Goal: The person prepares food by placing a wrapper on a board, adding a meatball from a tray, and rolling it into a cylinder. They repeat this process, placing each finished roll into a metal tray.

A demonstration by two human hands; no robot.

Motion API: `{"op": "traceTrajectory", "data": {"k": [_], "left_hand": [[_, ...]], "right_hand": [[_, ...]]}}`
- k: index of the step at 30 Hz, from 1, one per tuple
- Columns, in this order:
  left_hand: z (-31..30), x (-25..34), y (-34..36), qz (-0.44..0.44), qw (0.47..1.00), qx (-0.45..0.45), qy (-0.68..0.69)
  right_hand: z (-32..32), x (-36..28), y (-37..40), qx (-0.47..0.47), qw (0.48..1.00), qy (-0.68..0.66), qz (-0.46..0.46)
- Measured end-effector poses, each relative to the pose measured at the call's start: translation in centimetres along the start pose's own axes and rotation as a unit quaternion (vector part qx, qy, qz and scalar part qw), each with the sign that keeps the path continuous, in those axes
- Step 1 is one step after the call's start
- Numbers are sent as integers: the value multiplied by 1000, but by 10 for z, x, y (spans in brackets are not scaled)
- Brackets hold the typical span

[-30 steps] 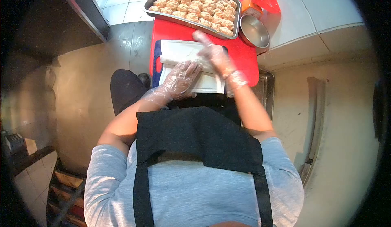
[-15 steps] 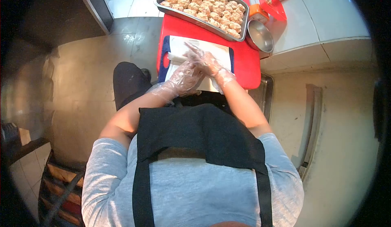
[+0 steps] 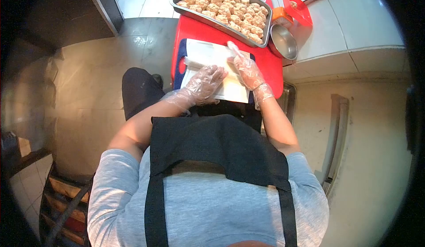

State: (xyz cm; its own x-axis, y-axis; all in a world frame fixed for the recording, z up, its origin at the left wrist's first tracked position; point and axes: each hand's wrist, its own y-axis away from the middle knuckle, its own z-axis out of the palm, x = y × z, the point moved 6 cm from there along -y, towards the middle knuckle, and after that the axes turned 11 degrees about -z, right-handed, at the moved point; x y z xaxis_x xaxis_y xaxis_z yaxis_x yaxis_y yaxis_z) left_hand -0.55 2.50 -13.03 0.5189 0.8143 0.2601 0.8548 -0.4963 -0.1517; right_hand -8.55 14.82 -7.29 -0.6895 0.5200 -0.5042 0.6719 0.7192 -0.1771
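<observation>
left hand point(image 3: 204, 85): lying open on white sheet point(image 3: 235, 89) | right hand point(image 3: 249, 72): extending fingers by its far-right side | beyond left fingers: raised fold point(image 3: 191, 62) showing, remainder lying flat

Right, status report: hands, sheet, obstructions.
Left hand palm-down on sheet. Right hand over right side of board, fingers extended. Tray beyond board, apart from both hands.

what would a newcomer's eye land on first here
Probably the tray of lumpy golden balls, packed in rows at the far end of the bright red board. Next, the two hands in clear gloves, left and right, over the white sheet nearer the person.
</observation>
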Motion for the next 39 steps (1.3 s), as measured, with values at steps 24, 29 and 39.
{"op": "traceTrajectory", "data": {"k": [24, 29, 39], "left_hand": [[-1, -1, -3, 0, 999, -3, 34], [-5, 0, -1, 7, 998, 24, 58], [0, 1, -4, -18, 999, -18, 28]], "right_hand": [[14, 18, -10, -4, 998, -22, -65], [17, 15, -15, -22, 998, -57, 5], [10, 26, 51, -122, 989, 75, 41]]}}
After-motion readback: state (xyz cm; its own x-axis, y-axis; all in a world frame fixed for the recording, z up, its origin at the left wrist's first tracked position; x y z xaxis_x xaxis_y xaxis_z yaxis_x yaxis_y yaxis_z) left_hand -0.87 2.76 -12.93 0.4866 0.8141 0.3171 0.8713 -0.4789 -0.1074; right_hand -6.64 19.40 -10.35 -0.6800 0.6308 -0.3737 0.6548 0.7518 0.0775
